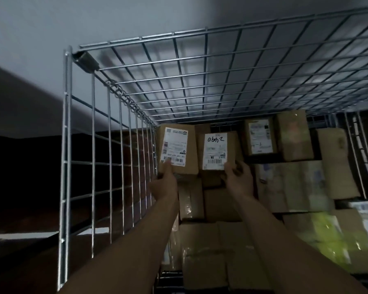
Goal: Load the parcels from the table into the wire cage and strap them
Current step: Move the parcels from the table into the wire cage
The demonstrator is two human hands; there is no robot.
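Two parcels meet the wire cage's (94, 145) far-left corner: left hand (165, 185) grips the barcode-labelled box (189, 149), right hand (239, 179) grips the hand-marked box (232, 145); seat both flush, side by side.

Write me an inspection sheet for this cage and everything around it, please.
Surface: table not in view; cage floor hidden under parcels.
Job's things: wire cage, its lower part filled with stacked parcels; left box and right box, both labelled, held side by side above the stack; no strap seen.
Clutter: nothing seen.
Hands: left hand grips the left box's lower edge; right hand grips the right box's lower corner.
Cables: nothing seen.
Surroundings: dim light; pale wall behind the cage; dark area to the left.
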